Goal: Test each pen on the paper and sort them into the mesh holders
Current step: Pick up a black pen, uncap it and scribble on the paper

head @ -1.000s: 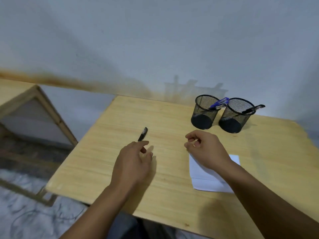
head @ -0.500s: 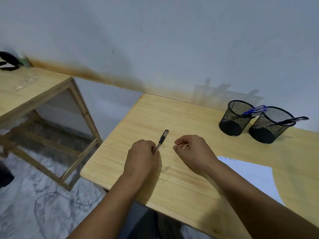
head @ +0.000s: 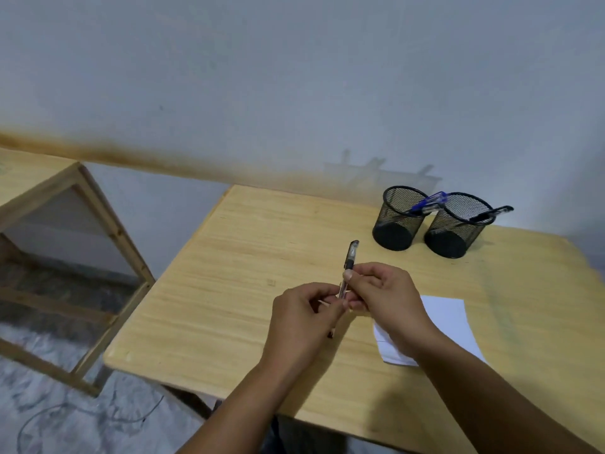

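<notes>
A black capped pen (head: 351, 257) is held above the wooden table (head: 248, 257), its cap pointing away from me. My left hand (head: 301, 319) pinches its lower barrel and my right hand (head: 383, 296) pinches it just below the cap. The white paper (head: 448, 319) lies on the table right of my hands, partly under my right forearm. Two black mesh holders stand at the back right: the left holder (head: 397, 224) has a blue pen (head: 429, 203) in it, the right holder (head: 455, 231) a dark pen (head: 491, 213).
A second wooden table (head: 39, 191) stands to the left across a gap of marble floor (head: 49, 404). A thin cable lies on the floor. A grey wall rises right behind the holders.
My left hand lifted the pen off the table and brought it to the right. My right hand came in and took hold of it near the cap.
</notes>
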A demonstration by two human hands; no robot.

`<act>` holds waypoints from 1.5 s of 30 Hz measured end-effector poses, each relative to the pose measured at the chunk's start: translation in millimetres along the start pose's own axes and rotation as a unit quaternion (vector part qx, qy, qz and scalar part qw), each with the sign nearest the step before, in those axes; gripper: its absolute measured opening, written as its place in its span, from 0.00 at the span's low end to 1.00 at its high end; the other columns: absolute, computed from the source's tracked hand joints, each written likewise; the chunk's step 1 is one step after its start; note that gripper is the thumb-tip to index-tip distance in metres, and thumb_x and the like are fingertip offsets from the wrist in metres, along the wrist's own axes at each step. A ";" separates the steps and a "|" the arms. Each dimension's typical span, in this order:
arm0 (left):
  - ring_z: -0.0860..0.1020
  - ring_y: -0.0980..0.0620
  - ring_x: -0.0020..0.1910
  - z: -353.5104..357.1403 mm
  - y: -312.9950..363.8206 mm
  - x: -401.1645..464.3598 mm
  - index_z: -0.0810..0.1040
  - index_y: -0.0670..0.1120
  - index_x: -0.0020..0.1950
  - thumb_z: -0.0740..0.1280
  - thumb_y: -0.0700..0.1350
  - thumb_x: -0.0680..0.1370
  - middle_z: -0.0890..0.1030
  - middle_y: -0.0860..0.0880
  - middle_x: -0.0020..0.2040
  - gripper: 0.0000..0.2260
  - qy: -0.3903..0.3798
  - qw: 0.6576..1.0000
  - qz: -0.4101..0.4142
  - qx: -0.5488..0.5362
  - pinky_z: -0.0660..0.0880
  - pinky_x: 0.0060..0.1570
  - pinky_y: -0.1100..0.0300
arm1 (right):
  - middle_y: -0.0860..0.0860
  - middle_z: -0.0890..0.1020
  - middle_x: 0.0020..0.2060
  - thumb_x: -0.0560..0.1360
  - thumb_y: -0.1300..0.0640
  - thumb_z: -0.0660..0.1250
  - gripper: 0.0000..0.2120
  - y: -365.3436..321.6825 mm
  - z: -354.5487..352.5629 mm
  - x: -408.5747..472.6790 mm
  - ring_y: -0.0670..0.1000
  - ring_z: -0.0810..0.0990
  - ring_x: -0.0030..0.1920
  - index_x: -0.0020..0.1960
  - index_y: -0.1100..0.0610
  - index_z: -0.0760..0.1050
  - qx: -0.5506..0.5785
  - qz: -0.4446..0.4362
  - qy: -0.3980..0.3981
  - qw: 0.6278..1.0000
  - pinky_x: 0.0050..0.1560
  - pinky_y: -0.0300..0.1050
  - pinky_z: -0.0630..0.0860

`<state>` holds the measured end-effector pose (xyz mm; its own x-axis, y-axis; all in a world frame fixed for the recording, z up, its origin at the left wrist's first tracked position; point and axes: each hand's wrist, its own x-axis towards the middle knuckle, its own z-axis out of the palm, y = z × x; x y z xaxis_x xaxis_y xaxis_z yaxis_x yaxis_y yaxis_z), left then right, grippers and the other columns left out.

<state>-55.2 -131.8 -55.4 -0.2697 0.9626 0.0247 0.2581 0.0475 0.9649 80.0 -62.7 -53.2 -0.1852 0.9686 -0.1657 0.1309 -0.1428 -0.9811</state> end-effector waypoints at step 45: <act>0.82 0.51 0.46 83.6 36.2 26.3 0.86 0.49 0.48 0.74 0.47 0.74 0.86 0.49 0.46 0.05 -0.082 0.977 -0.122 -0.153 0.79 0.56 0.54 | 0.57 0.74 0.29 0.77 0.51 0.68 0.13 7.0 -77.2 -55.8 0.45 0.65 0.27 0.40 0.59 0.74 -0.102 -0.028 0.131 0.986 0.26 0.32 0.63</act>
<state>24.6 -82.4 -41.6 -0.1293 0.9638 -0.2331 -0.0916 0.2224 0.9706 166.4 -102.0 -43.1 0.0566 0.9969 -0.0538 0.3260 -0.0693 -0.9428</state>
